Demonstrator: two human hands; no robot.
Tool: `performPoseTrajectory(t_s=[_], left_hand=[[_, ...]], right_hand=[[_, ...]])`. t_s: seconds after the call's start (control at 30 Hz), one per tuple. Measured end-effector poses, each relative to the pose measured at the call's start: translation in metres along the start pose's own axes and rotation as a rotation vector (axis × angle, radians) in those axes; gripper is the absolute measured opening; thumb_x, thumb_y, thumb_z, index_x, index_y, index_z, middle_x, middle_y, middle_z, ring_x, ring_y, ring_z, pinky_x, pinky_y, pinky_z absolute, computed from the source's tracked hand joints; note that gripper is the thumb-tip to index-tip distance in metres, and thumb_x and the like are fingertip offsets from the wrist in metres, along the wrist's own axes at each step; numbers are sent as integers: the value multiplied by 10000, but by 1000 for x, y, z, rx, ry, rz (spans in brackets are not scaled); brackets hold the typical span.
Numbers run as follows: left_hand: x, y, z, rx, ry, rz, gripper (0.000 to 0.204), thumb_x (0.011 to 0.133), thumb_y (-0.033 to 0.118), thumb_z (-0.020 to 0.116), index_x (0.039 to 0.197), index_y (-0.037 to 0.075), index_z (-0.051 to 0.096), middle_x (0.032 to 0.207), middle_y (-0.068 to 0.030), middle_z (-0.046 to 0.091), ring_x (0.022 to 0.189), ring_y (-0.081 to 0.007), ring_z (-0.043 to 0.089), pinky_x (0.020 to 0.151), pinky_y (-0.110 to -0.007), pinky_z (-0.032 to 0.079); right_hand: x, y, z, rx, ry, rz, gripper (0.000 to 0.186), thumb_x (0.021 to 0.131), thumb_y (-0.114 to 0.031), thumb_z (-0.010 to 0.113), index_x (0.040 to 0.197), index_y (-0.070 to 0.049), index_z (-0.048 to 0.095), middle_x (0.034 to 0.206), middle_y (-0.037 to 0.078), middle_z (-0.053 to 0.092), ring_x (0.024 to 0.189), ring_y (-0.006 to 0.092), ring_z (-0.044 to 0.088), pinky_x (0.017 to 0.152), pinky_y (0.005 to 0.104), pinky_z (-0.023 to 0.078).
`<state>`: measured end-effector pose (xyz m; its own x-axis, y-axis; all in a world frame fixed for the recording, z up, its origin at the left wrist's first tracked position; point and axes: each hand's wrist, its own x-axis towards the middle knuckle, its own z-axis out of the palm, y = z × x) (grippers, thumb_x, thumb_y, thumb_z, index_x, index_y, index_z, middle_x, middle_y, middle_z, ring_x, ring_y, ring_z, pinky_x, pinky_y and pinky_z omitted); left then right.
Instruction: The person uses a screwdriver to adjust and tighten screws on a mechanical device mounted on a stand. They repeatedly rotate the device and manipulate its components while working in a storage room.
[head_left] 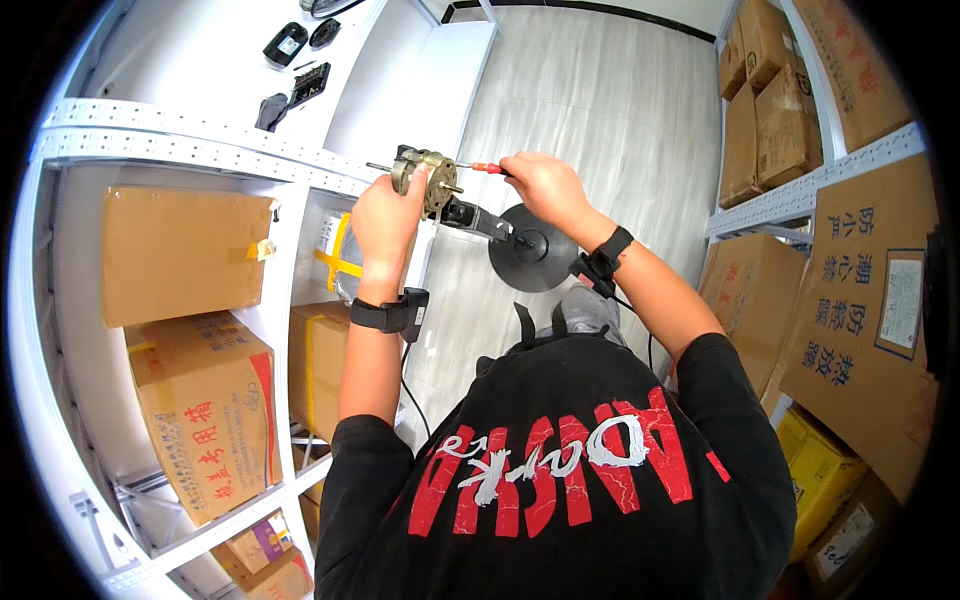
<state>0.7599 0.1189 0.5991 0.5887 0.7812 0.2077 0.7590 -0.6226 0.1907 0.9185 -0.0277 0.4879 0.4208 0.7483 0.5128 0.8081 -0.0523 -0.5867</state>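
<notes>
1. With left hand (385,225), grips metal motor (437,186) atop black round-based stand (520,264), beside white shelf (448,85).
2. With right hand (548,188), grips red-and-black screwdriver (487,168) near motor; cannot tell if touching.
3. Probably works best braced firmly, shaft kept straight.

The left hand (385,222) has fingers hidden by the motor (436,178), the right hand (547,186) covers the handle end of the screwdriver (487,168), whose tip is too small to place exactly, and the picture's edge crops the upper right box (852,80).
</notes>
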Motion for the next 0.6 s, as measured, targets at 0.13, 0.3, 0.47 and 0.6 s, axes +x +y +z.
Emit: performPoseTrajectory(t_s=[0.13,0.3,0.47,0.6], left_hand=[[1,-9,-4,-32,-55,8,642,835,604,610,750,-29,673,726,-235,663,721,-418,657,659,-466,516],[19,-31,-13,-147,43,129,552,830,507,680,950,-33,684,914,-209,666,903,-374,633,798,-440,498],[43,-32,18,-556,58,289,419,853,305,714,1072,-43,635,1126,-228,628,1125,-383,553,969,-441,429],[42,-28,40,-678,-84,210,340,842,236,718,1074,-6,660,1089,-208,657,1109,-352,593,978,-405,449]], right_hand=[[14,5,-2,10,-66,-6,95,831,-142,664,887,-90,607,774,83,588,765,322,593,639,452,486],[29,16,-6,34,-131,-61,147,837,-156,676,968,-99,639,789,80,592,776,313,594,660,440,484],[51,28,-9,67,-233,-117,174,839,-144,680,1005,-97,658,788,78,595,766,298,596,660,418,485],[60,40,-6,68,-259,-157,177,838,-163,668,1004,-105,649,760,61,576,779,284,607,641,414,493]])
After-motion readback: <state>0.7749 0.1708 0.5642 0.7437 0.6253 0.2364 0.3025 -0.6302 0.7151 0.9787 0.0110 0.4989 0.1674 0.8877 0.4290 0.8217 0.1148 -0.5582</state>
